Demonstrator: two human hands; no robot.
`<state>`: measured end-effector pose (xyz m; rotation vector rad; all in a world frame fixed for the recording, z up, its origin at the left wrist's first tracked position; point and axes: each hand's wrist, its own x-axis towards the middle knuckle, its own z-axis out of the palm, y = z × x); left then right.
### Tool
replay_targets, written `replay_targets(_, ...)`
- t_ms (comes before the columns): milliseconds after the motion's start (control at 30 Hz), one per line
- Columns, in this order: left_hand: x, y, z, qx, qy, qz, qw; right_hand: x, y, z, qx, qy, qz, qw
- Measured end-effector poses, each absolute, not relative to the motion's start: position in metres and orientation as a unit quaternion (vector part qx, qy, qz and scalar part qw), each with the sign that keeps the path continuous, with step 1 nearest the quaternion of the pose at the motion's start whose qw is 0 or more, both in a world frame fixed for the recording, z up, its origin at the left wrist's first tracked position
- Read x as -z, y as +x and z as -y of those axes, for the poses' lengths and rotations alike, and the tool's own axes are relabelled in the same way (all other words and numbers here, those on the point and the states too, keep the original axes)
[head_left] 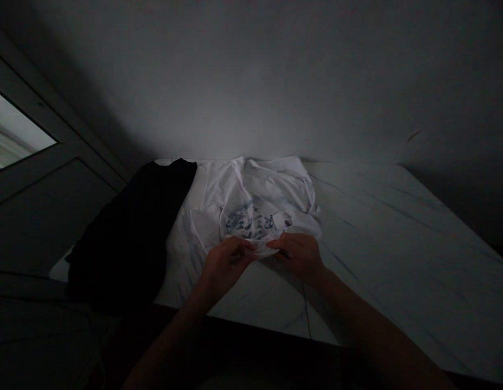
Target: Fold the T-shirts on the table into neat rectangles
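A white T-shirt with a dark blue print lies wrinkled on the marble-patterned table. Its near edge is lifted a little toward me. My left hand pinches that edge between thumb and fingers. Close beside it, my right hand grips the same edge, with only a short stretch of cloth between the two. The fingertips are partly hidden by the fabric and the dim light.
Dark clothing is heaped at the table's left end and hangs toward its front edge. Behind the table stands a plain wall. On the left is a door with a glass pane. The room is dim.
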<state>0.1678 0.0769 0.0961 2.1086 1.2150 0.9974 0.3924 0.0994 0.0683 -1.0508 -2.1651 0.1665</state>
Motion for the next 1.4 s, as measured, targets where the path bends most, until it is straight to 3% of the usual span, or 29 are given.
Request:
replay_targets(200, -0.109, 0.165, -0.092, -0.352, 0.837, -0.410, 0.089, -0.067, 0.394, -0.099, 0.025, -0.382, 0.808, 0.448)
replay_targets(367, -0.138, 0.163, -0.142, -0.289, 0.882, -0.368, -0.043, -0.080, 0.392, -0.113, -0.054, -0.484, 0.762, 0.427)
replay_targets(533, -0.181, 0.179, -0.185, -0.289, 0.894, -0.338, -0.049, -0.125, 0.380, -0.136, -0.127, -0.554, 0.728, 0.382)
replay_targets(733, -0.201, 0.187, -0.191, -0.427, 0.850, -0.309, -0.022, -0.169, 0.376, -0.155, -0.032, -0.534, 0.721, 0.440)
replay_targets(933, -0.198, 0.175, -0.188, -0.359, 0.892, -0.265, 0.066, -0.168, 0.374, -0.154, 0.050, -0.475, 0.734, 0.483)
replay_targets(1167, -0.188, 0.139, -0.227, -0.392, 0.833, -0.388, 0.051, -0.175, 0.418, -0.175, -0.128, -0.478, 0.776, 0.390)
replay_targets(1300, -0.220, 0.116, -0.289, -0.425, 0.745, -0.514, 0.019, -0.232, 0.482, -0.219, -0.178, -0.496, 0.778, 0.343)
replay_targets(1400, -0.292, 0.116, -0.325, -0.376, 0.768, -0.519, -0.030, -0.307, 0.515, -0.252, -0.110, -0.529, 0.783, 0.310)
